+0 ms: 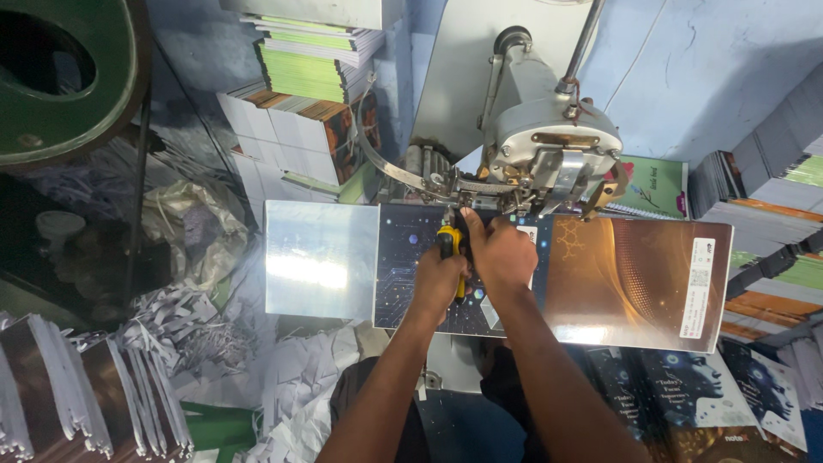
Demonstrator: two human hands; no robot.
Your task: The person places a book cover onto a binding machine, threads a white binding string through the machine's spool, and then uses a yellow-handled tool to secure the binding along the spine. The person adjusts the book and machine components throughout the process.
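Two hands meet close together over the middle of a glossy printed cover sheet (pixel 634 283) that lies flat under the head of a grey stitching machine (pixel 549 141). The left hand (pixel 439 281) is curled shut around a yellow-and-black handled tool (pixel 448 244), whose handle pokes out above the knuckles and shows again just below the fist; what kind of tool it is cannot be told. The right hand (pixel 500 255) sits just beside it, touching or nearly touching, with its fingers bent down and reaching toward the metal parts at the base of the machine head; whether those fingers grip anything is hidden by the back of the hand. The cover sheet spreads out to both sides of the hands, dark blue with a circuit pattern under them, brown and gold to the right, and a shiny pale panel to the left. Beyond the hands, behind the machine, stand stacks of notebooks (pixel 313 73) with green and white edges. Left of the forearms lies a heap of white paper trimmings (pixel 291 377), and further left a row of bound books (pixel 77 386). Right of the forearms, below the sheet, more printed covers (pixel 686 386) lie spread out.
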